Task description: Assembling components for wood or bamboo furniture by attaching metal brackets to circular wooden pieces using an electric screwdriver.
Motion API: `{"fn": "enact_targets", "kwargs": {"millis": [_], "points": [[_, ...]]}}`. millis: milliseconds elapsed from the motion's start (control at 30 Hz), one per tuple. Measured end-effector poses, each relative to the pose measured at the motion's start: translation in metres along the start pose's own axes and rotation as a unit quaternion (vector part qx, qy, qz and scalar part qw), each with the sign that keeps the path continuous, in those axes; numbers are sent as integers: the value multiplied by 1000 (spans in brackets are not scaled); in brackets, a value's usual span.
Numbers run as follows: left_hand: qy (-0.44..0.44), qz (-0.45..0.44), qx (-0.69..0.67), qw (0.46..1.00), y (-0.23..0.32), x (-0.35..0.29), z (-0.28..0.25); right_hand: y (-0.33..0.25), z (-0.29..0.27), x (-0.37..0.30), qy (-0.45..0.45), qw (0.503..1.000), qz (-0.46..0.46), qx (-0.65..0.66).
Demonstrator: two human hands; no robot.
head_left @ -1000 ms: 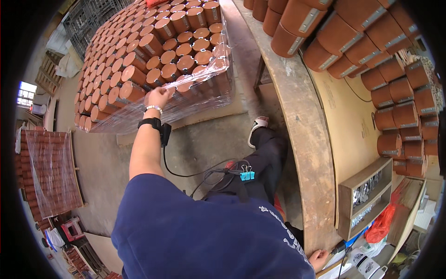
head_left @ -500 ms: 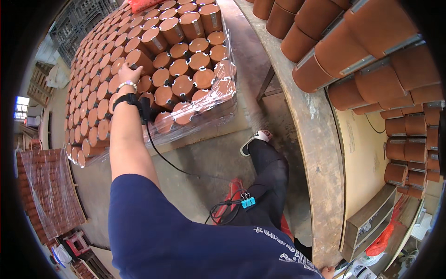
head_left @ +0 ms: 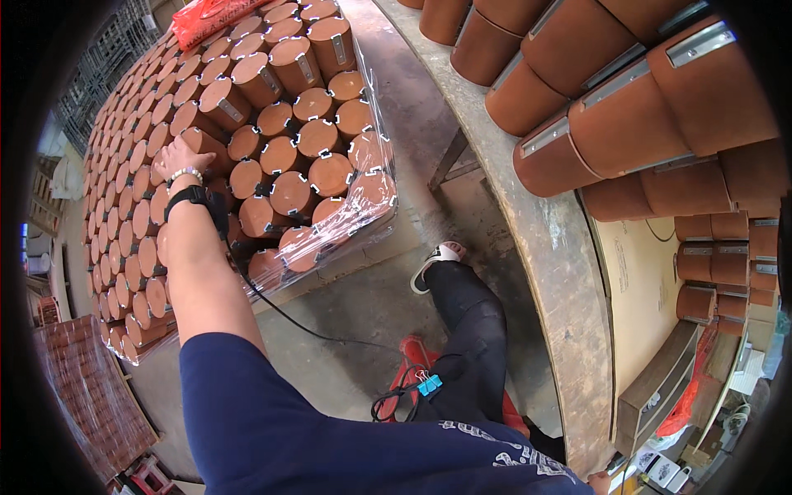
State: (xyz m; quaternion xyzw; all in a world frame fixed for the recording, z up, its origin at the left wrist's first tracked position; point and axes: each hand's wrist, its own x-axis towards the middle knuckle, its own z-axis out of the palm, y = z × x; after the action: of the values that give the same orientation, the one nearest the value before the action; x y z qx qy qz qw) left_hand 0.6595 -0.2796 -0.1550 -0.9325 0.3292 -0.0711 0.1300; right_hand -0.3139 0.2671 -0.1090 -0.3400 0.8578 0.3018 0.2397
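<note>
Reaching far forward, my left hand (head_left: pixel 183 158) grips a brown cylinder (head_left: pixel 200 140) near the middle of a dense stack, its thumb along the near side. The finger ends on the far side are partly hidden. Around it stand many like brown cylinders (head_left: pixel 292 193) with flat round tops, some with metal strips down the side. Several taller-standing ones (head_left: pixel 295 62) rise above the lower rows to the right. Only a bit of my right hand (head_left: pixel 600 481) shows at the lower edge, beside the end of the worn table; its fingers are hidden.
Clear plastic film (head_left: pixel 363 198) wraps the stack's near corner. A red bag (head_left: pixel 202 21) lies on top at the back. To my right, a worn table edge (head_left: pixel 528 239) carries rows of brown cylinders (head_left: pixel 627 115). A red stool (head_left: pixel 412 351) is under me, with a cable running to my left wrist.
The view has shifted, so the stack sits lower and further left. My left hand stays on the cylinder, which appears to lean or stand slightly differently. More of the red bag shows.
</note>
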Motion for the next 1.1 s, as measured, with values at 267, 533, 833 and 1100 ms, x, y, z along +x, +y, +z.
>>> {"fn": "enact_targets", "kwargs": {"millis": [267,533,833,1100], "points": [[297,151,-348,876,18,-89,-14,-32,-18,-47,48,953,120,274],[114,502,-567,643,67,-320,-150,-103,-18,-71,171,982,35,77],[42,816,-505,278,107,-524,-253,-135,-27,-93,335,875,-14,350],[32,895,-385,222,125,-641,-254,-148,-21,-89,422,849,-22,315]]}}
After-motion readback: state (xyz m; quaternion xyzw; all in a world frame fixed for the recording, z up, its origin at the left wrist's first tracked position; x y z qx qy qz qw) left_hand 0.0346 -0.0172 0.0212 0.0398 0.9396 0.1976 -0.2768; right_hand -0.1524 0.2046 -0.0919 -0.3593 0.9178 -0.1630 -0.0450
